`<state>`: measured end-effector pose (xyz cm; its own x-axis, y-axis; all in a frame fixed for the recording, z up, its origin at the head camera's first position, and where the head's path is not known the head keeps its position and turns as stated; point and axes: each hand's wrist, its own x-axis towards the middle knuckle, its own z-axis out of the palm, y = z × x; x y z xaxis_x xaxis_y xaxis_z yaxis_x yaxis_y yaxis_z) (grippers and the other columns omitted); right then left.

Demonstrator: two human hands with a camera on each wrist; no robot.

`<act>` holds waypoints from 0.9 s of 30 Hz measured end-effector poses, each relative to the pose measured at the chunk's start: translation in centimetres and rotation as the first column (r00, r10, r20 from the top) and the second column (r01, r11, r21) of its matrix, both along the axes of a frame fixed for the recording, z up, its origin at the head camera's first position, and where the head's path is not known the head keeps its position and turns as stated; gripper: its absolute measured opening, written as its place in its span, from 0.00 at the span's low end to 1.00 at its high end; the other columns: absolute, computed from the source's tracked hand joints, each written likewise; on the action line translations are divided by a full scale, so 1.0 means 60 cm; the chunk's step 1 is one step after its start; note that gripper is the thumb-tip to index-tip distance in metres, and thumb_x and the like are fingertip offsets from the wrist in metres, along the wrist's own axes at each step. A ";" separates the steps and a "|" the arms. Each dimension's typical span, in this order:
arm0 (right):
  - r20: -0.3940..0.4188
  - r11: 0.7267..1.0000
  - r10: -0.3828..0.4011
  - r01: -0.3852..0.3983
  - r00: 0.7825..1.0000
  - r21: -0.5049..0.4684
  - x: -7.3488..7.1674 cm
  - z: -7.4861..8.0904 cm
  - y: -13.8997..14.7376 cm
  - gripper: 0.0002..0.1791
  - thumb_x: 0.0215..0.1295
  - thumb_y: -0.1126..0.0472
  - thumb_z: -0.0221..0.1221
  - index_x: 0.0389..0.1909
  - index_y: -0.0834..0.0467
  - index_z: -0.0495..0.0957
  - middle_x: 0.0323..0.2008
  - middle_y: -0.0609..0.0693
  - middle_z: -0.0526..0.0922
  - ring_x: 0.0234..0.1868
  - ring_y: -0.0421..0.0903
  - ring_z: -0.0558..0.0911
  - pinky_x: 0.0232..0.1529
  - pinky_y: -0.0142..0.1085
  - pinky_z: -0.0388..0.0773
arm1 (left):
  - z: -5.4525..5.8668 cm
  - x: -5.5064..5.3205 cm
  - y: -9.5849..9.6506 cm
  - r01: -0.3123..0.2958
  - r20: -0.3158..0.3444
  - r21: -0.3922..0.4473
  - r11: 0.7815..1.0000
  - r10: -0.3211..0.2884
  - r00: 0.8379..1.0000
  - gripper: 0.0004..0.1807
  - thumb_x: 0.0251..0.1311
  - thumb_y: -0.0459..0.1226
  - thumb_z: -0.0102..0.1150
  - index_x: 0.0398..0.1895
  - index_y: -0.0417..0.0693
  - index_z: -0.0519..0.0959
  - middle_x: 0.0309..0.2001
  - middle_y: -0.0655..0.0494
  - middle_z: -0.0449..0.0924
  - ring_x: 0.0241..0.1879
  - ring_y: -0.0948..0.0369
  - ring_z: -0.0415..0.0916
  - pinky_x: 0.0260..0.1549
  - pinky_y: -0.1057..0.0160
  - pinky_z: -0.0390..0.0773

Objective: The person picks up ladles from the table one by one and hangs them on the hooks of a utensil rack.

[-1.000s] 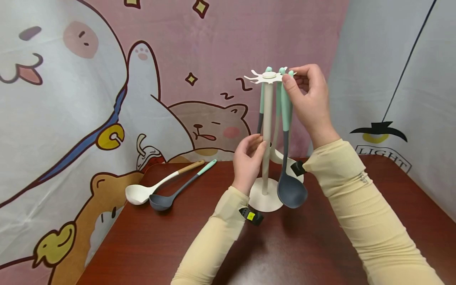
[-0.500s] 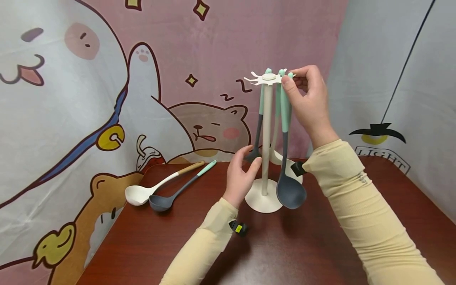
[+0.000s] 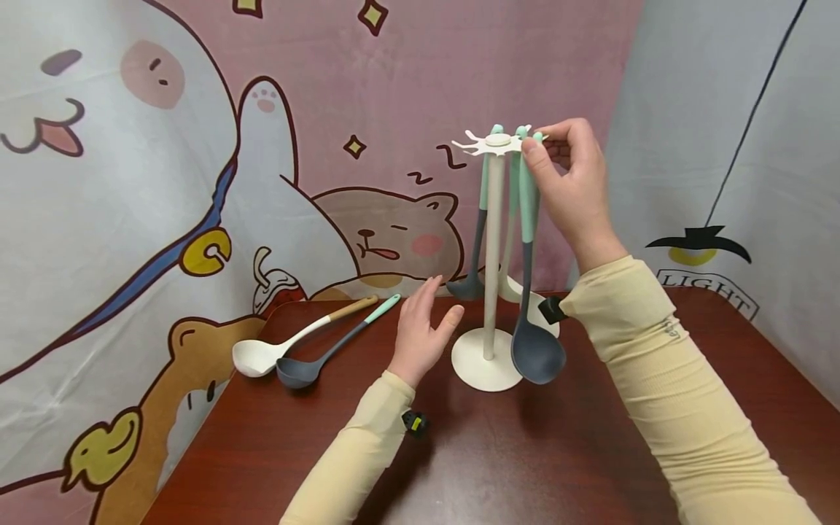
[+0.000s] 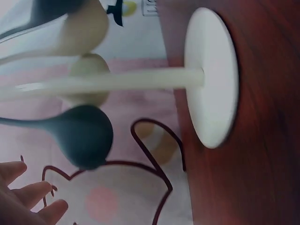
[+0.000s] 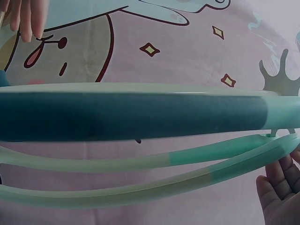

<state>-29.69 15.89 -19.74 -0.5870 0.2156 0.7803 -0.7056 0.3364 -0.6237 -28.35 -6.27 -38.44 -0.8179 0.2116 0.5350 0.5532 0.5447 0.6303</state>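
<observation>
My right hand point(image 3: 577, 189) is at the top of the cream utensil rack point(image 3: 491, 270), thumb and curled fingers pinching the mint handle end of a dark grey ladle point(image 3: 538, 355). That ladle hangs bowl down at the rack's right. Behind it hang pale utensils with mint handles point(image 5: 211, 157); another dark grey utensil point(image 4: 86, 136) hangs behind the pole's left side. My left hand point(image 3: 420, 328) is in the air left of the pole, fingers extended, touching nothing. In the left wrist view its fingertips point(image 4: 54, 211) stay apart from the hanging utensil.
On the table's left lie a white ladle point(image 3: 256, 359) with a wooden handle and a dark grey ladle point(image 3: 298, 372) with a mint handle. The rack's round base point(image 3: 469, 372) stands on the reddish-brown table point(image 3: 512, 467). A cartoon-printed cloth point(image 3: 407, 73) hangs behind.
My left hand has come away from the rack's pole, moving left and slightly down, and its fingers have straightened. The right hand stays at the handle end; the hanging utensils have barely moved.
</observation>
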 end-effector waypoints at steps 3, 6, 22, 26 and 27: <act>0.003 1.000 0.002 -0.002 1.000 -0.004 -0.002 -0.001 0.002 0.16 0.66 0.56 0.60 0.46 0.64 0.75 0.39 0.38 0.74 0.39 0.39 0.75 0.43 0.30 0.70 | -0.004 -0.005 -0.012 -0.032 0.005 -0.063 0.998 0.032 0.999 0.54 0.60 0.76 0.30 0.74 0.46 0.62 0.73 0.45 0.60 0.72 0.46 0.55 0.68 0.40 0.50; 0.009 1.000 -0.001 0.001 1.000 0.000 -0.003 -0.001 0.003 0.16 0.67 0.56 0.60 0.47 0.64 0.74 0.39 0.38 0.74 0.39 0.39 0.74 0.44 0.30 0.69 | -0.006 -0.010 -0.024 -0.065 0.008 -0.113 0.991 0.067 0.998 0.54 0.60 0.76 0.29 0.75 0.47 0.61 0.74 0.45 0.59 0.72 0.47 0.55 0.68 0.41 0.48; -0.006 1.000 0.016 -0.017 1.000 -0.025 -0.003 -0.002 -0.001 0.12 0.66 0.57 0.60 0.44 0.60 0.75 0.39 0.39 0.74 0.39 0.40 0.75 0.43 0.30 0.70 | -0.031 -0.053 -0.093 -0.210 0.128 -0.379 0.901 0.276 0.953 0.49 0.63 0.70 0.43 0.79 0.53 0.50 0.77 0.45 0.51 0.75 0.42 0.44 0.66 0.31 0.42; -0.004 1.000 0.013 -0.013 1.000 -0.019 -0.003 -0.003 -0.001 0.11 0.66 0.57 0.60 0.44 0.58 0.75 0.39 0.39 0.74 0.39 0.40 0.75 0.43 0.30 0.69 | -0.040 -0.062 -0.107 -0.221 0.145 -0.430 0.875 0.308 0.940 0.51 0.62 0.72 0.42 0.79 0.53 0.51 0.77 0.44 0.50 0.75 0.41 0.43 0.65 0.30 0.40; -0.002 1.000 0.011 -0.011 1.000 -0.017 -0.002 -0.003 -0.001 0.11 0.66 0.57 0.60 0.44 0.58 0.75 0.39 0.39 0.74 0.39 0.39 0.74 0.43 0.30 0.69 | -0.042 -0.064 -0.110 -0.221 0.150 -0.444 0.868 0.316 0.937 0.51 0.61 0.73 0.41 0.80 0.53 0.51 0.77 0.43 0.50 0.75 0.41 0.43 0.65 0.30 0.40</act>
<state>-29.84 15.84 -19.90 -0.5881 0.2228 0.7775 -0.7100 0.3182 -0.6282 -32.17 -12.86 -40.96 -0.9579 0.1304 0.2557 0.2272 0.8888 0.3980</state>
